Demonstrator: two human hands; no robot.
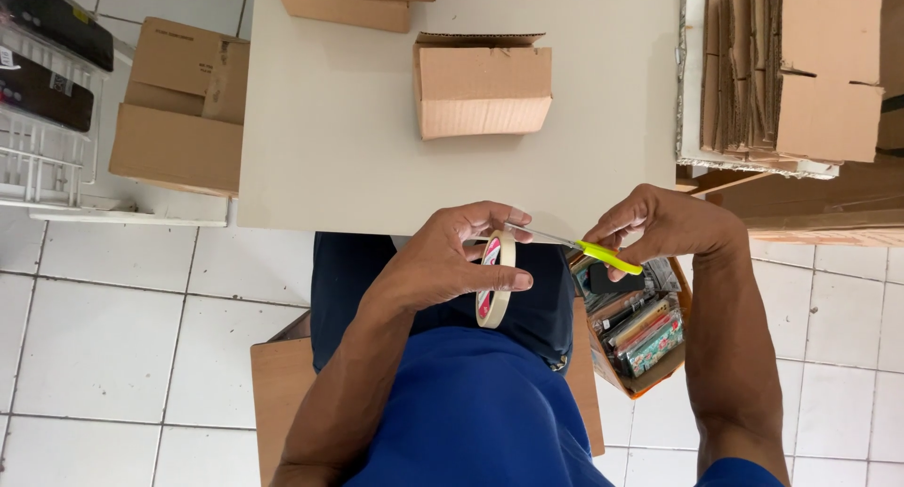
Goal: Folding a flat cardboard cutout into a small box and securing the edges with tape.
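The left hand grips a tape roll just off the counter's near edge; the right hand closes scissors on a drawn strip — seemingly not yet cut. The box, mid-counter, looks unsealed, so taping likely remains.

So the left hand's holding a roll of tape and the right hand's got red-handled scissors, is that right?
Not quite: in the head view the scissors in the right hand have yellow handles, not red. The left hand does hold the roll of tape.
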